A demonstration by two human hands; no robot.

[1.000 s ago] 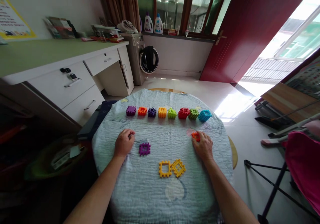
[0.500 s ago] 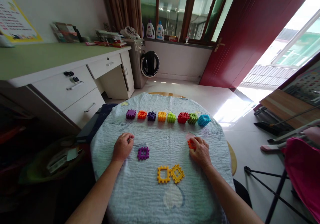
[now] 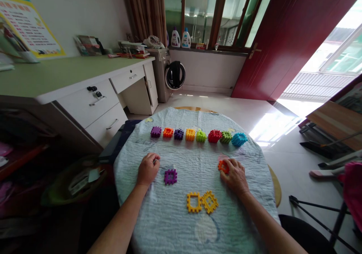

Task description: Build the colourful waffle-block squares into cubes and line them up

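Note:
My left hand [image 3: 148,168] rests on the cloth at the left, its fingers curled in; what they hold, if anything, is hidden. Just right of it lies a flat purple interlocking building piece [image 3: 165,177] with notched edges and a window opening. At the right, the fingers of my right hand [image 3: 235,174] are closed on an orange interlocking building piece [image 3: 222,166], partly covered by them. Nearer to me, a yellow square frame piece [image 3: 189,197] touches a tilted yellow window piece [image 3: 214,205].
Stacks of the same pieces form a row across the far side, from a purple stack [image 3: 156,132] to a blue stack [image 3: 239,139]. A pale blue cloth [image 3: 175,223] covers the round table. Left stands a desk [image 3: 85,73]; a washing machine [image 3: 161,73] is behind.
The whole view has shifted, so the table and hands sit further right in the picture. More of the orange piece shows beside my right fingers. Both hands stay nearly in place on the cloth.

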